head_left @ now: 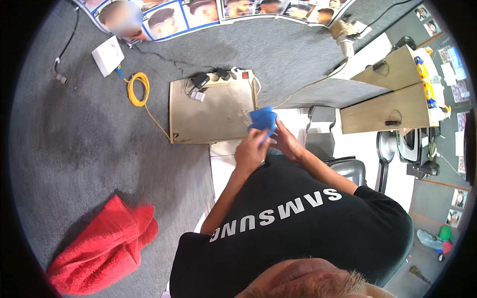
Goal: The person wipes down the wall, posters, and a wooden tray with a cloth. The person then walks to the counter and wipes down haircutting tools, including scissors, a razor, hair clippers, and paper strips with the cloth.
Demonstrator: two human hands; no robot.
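Both my hands are together in front of my body, around a folded blue piece [263, 120] that looks like thin cloth or paper. My left hand [251, 150] has its fingers closed on the lower edge of the blue cloth. Along the right side, my right hand [288, 141] grips it with the thumb and fingers, partly hidden behind it. The upper part of the blue cloth sticks out above my fingers and overlaps the corner of a beige box-like cabinet [213, 111] in this view.
On the cabinet top sits a power strip [238, 77] with black plugs. A crumpled red towel [109, 243] lies at lower left. A white box [108, 55] trails a coiled yellow cable [138, 89]. Drawers [387, 109] and a black chair [348, 171] stand at right.
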